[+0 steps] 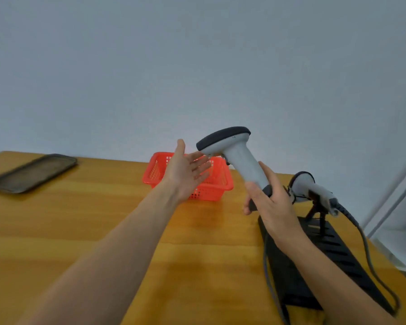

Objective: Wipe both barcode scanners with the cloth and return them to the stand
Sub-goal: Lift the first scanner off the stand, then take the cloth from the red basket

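My right hand point(271, 202) grips the lower handle of a grey barcode scanner point(234, 153) with a dark head, held upright above the table. My left hand point(186, 171) is spread open, palm up, just left of the scanner's head and not touching it. A second grey scanner point(314, 190) rests on a small black holder at the far end of the black slotted stand point(333, 245). Its grey cable point(366, 249) loops down the right side. No cloth shows in view.
A red plastic basket point(220, 184) sits behind my left hand on the wooden table point(80, 219). A dark flat tray point(33, 172) lies at the far left. A pale wall stands behind, and the table's right edge runs close past the stand.
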